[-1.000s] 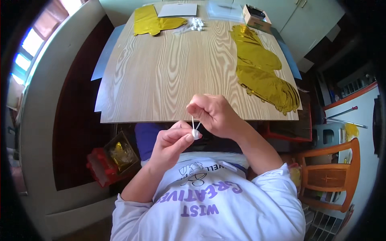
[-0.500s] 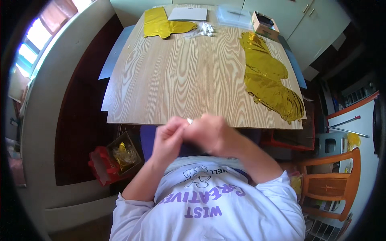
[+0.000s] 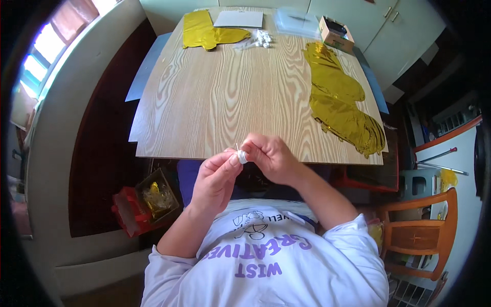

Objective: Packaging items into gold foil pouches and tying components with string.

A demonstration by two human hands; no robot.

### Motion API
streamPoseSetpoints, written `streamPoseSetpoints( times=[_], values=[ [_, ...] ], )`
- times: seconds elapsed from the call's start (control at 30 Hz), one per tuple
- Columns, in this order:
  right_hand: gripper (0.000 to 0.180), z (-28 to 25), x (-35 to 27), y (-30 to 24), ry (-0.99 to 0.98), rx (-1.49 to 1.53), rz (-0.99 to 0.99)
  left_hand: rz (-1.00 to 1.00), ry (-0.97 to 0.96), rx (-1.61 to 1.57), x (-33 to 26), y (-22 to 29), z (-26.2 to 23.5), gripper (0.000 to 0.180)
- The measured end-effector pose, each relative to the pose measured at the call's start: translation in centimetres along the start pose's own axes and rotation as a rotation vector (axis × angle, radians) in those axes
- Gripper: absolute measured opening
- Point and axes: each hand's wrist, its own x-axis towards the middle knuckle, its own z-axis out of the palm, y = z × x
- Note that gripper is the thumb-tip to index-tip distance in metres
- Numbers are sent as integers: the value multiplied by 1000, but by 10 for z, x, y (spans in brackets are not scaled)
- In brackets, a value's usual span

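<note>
A small white roll, seemingly of ribbon, is held just beyond the near table edge. My left hand pinches it between thumb and fingers from the left. At the roll's right side, the thumb and fingers of my right hand are closed against it; whether they grip the roll or its loose end is hidden. A thin pale strand sticks up above the roll. Several similar white rolls lie at the far side of the table, by a clear plastic bag.
On the wooden table lie flat gold foil balloons, one at far left and a larger one along the right. Behind are a white flat box, clear plastic sheets and a small carton. A wooden chair stands right.
My right hand has slowed from a blur and turned slightly. The white roll now shows more fully between my hands.
</note>
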Motion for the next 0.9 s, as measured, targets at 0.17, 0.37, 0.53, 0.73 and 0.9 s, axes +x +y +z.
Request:
streamPoseSetpoints(
  times=[0.17,0.37,0.53,0.73,0.9],
  values=[
    [27,18,-15,8,49,307,159,-33,125,-145,1,-10,-4,23],
    [14,20,-23,-3,135,-307,-137,85,211,267,6,-18,-8,19],
    [6,-23,-9,-27,116,-726,-310,-22,76,379,-4,-18,-12,17],
    [13,-28,-12,-28,-11,-206,-199,-145,5,232,-4,-13,-12,15],
    [20,-33,-15,-19,-194,-104,-102,-232,-11,160,-4,-10,-15,14]
  ],
)
